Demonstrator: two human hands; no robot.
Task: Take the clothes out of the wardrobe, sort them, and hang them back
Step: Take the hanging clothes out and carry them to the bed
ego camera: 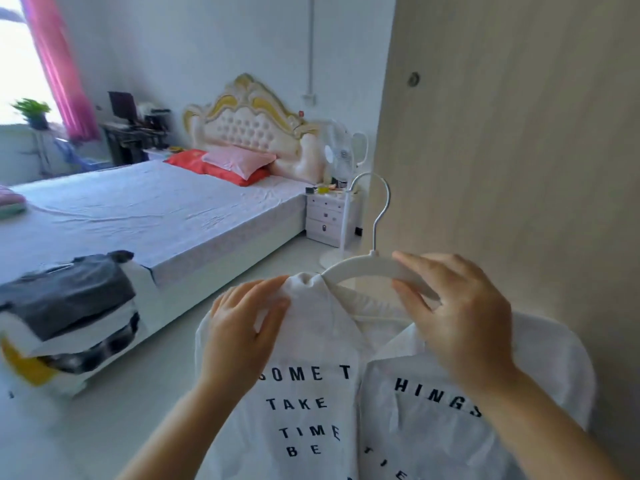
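My left hand [242,327] pinches the white shirt [311,403] near its top, with my thumb and fingers bunching the cloth right where it goes over the left end of the hanger [360,266]. My right hand [453,317] holds the other end of the hanger, fingers on top and thumb under it. That end is bare; the shirt is not on it. The hanger is white and curved, and its thin metal hook [382,199] points up. The shirt is thin and a bit wrinkly. It is open down the front, so the black letters are split in two. On the left half I can read SOME T, TAKE, TIME and BE. On the right half I can read HINGS, and the letters under that get cut off at the bottom. The shirt hangs down in front of me, between my arms, over the pale floor [242,271]. Just to my right is a tall light wooden wardrobe panel [502,133]. To my left is a big bed [138,209] with a pale sheet, and a pile of clothes [65,299] in grey, white and yellow sits on its near corner. At the far end of the bed lies a pink pillow [239,159] on a red one. A white fan [341,150] stands near the little white drawers [327,216].
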